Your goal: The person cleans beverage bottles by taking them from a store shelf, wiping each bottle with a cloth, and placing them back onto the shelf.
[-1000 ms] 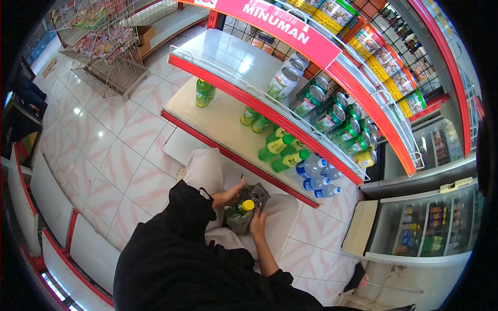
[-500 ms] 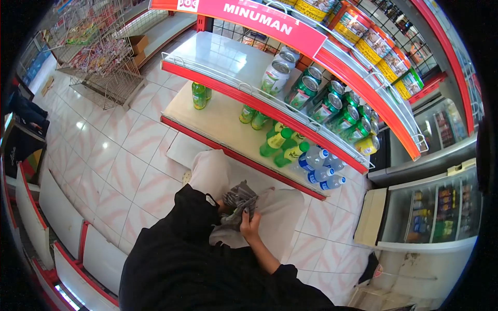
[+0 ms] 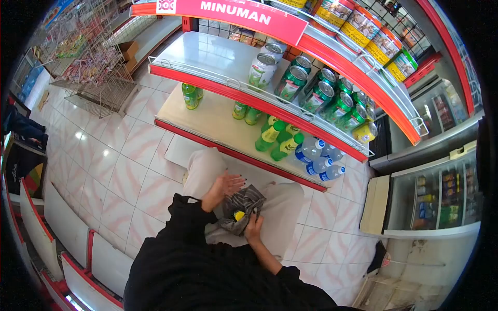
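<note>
My left hand is held palm up over my left knee with its fingers spread, and nothing rests in it. Just beside it, a crumpled dark grey striped cloth lies bunched in my lap. My right hand grips the cloth's right side, thumb on top. Within the folds shows a small round yellow thing; its kind is too small to tell. I sit on the floor in light trousers, close to the lower shelf.
The shelf ahead holds green bottles, water bottles and drink cans. A curved upper shelf carries yellow-labelled tins. Glass-front coolers stand to the right. A wire rack and a person's leg are at left.
My left hand has come out from behind the cloth and opened palm up. The cloth has spread a little, and the yellow thing now shows. My right hand still grips it.
</note>
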The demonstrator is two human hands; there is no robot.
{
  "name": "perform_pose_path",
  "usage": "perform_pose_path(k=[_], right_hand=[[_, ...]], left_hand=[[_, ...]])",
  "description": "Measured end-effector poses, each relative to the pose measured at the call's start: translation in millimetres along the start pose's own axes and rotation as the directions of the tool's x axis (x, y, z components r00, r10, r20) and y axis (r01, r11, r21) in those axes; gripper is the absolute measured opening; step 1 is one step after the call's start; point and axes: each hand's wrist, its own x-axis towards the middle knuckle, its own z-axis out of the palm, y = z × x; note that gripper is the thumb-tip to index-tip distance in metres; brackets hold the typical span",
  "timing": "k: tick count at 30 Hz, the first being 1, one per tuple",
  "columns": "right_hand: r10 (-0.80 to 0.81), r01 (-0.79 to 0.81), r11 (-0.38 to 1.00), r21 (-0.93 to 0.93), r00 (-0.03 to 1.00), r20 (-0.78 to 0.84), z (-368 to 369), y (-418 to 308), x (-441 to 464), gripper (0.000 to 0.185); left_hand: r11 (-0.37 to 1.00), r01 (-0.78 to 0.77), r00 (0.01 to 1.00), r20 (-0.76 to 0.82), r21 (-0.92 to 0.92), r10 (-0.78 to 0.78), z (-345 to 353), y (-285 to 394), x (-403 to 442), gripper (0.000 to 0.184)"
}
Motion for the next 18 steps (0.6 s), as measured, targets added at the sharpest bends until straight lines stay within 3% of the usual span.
perform_pose_path(k=[3,6,8,9,11,12,14,15,18], right_hand=[[0.088,-0.102,0.987,0.124,0.990,0.113,-5,-28,7,0.029],[0.123,-0.146,0.978,0.151,0.981,0.150,-7,-36,9,0.026],[0.136,-0.167,0.971,0.173,0.975,0.176,-7,-36,10,0.024],[0.172,-0.207,0.969,0.135,0.957,0.235,-8,-32,12,0.024],[0.244,-0.274,0.961,0.043,0.907,0.342,-11,-25,15,0.026],[0.242,-0.271,0.962,0.042,0.909,0.340,-10,-19,15,0.026],[-0.023,0.024,1.000,-0.001,0.957,0.291,-3,-8,15,0.029],[-0.016,0.038,0.997,-0.071,0.958,0.287,-1,0,16,0.030],[0.031,0.072,0.936,-0.343,0.958,0.286,14,23,17,0.035]], left_hand=[[0.994,-0.106,0.991,-0.084,0.038,0.109,-2,18,-4,0.035],[0.928,-0.236,0.961,-0.074,0.289,0.268,25,48,-28,0.032],[0.689,-0.393,0.882,0.038,0.609,0.470,57,66,-48,0.028],[0.684,-0.392,0.882,0.038,0.615,0.471,69,67,-53,0.028],[0.398,-0.470,0.829,0.240,0.788,0.505,91,62,-60,0.037],[0.398,-0.474,0.828,0.242,0.785,0.506,97,57,-62,0.037],[0.128,-0.437,0.830,0.344,0.890,0.440,108,47,-64,0.041],[-0.015,-0.414,0.833,0.386,0.910,0.396,113,43,-64,0.043],[-0.099,-0.388,0.831,0.394,0.916,0.393,118,31,-59,0.046]])
